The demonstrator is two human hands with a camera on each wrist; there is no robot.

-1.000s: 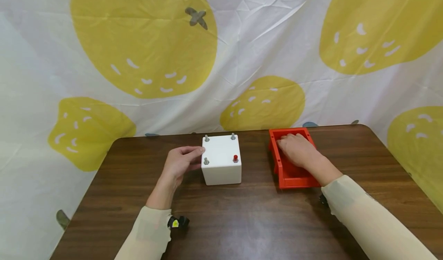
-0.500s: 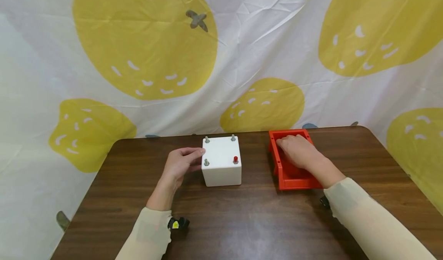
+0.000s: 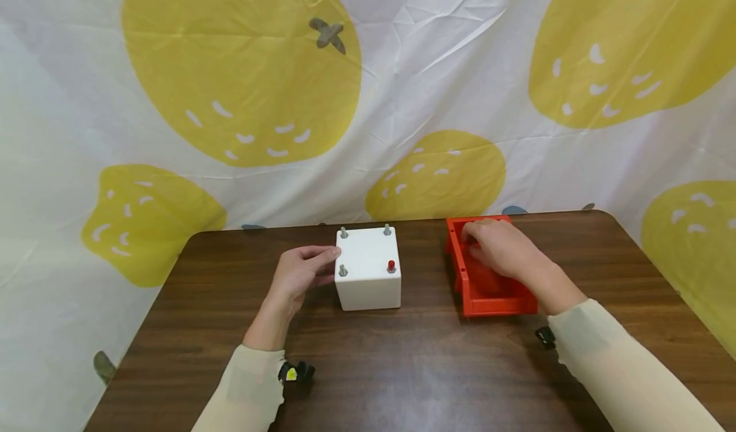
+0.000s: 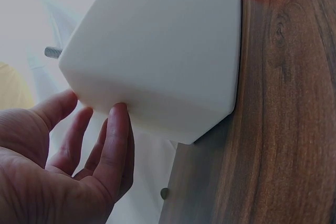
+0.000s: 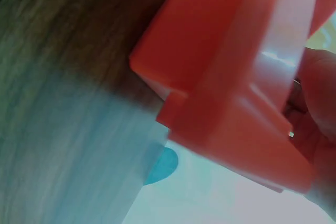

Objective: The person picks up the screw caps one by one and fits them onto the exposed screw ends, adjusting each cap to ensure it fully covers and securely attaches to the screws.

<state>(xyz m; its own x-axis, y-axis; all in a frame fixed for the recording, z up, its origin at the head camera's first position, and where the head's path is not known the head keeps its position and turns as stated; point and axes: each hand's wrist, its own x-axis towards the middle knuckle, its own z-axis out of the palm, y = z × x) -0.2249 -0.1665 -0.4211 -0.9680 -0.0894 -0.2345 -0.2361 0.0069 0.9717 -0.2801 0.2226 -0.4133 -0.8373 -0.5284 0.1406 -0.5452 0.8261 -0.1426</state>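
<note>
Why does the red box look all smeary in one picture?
Right wrist view: the red bin is very close, so it blurs and shows glare. Head view: the bin and white block look sharp. Left wrist view: the block looks dim.

- Bare table [image 3: 402, 368] is lying open in front of the white box [image 3: 368, 278] and red bin [image 3: 489, 294].
- A lane is running open between box and bin.
- Left hand [image 3: 299, 275] is blocking the box's left side.
- Right hand [image 3: 500, 250] is filling the bin.
- Curtain [image 3: 368, 100] is closing off the table's far edge.
</note>
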